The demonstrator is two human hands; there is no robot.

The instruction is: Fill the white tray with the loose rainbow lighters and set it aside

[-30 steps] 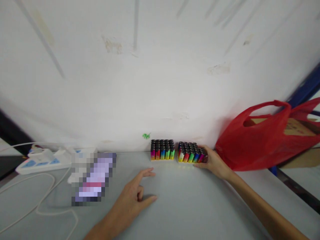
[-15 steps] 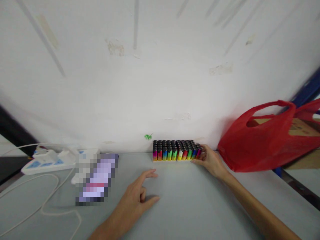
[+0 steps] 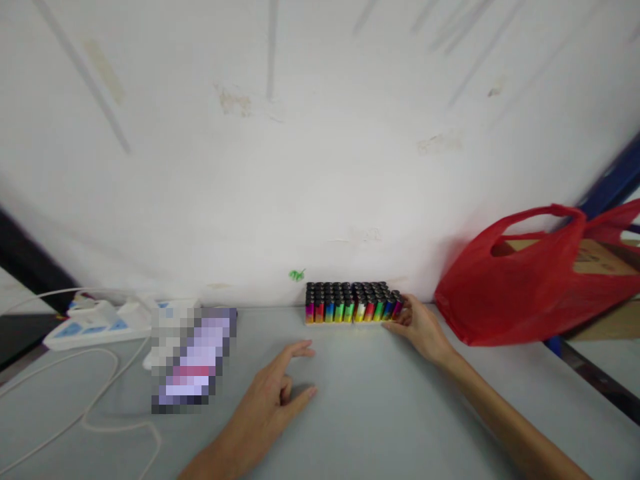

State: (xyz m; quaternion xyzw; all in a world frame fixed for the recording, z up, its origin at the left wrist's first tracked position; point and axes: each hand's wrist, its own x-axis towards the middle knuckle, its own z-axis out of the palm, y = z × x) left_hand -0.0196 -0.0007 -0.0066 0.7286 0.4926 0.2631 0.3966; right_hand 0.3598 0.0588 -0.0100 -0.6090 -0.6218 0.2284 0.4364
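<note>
— Against the back wall (image 3: 320, 167), on the grey counter (image 3: 380, 413), we are looking at the block of lighters (image 3: 353, 303): rainbow bodies, black caps, all standing upright. Where are our hands resting?

— Our right hand (image 3: 420, 327) is pressing its fingertips against the block's right end, not wrapping around it. Our left hand (image 3: 273, 397) is lying loosely curled on the counter in front of the block, well apart from it, holding nothing, index finger stretching forward.

— Why are the lighters sitting like that?

— We are judging that packing them cap-up and side by side is keeping them tidy, and the wall behind is giving them a stop. The fingers at the end seem to be holding the rows tight together.

— And the block's direction?

— Its long axis is running left to right, parallel to the wall; each lighter is pointing straight up.

— What else is lying around?

— A red plastic bag (image 3: 525, 280) is slumping just beside our right hand, with a cardboard box (image 3: 595, 257) showing inside. A white power strip (image 3: 100, 320) and its cable (image 3: 90, 400) are occupying the far left.
</note>
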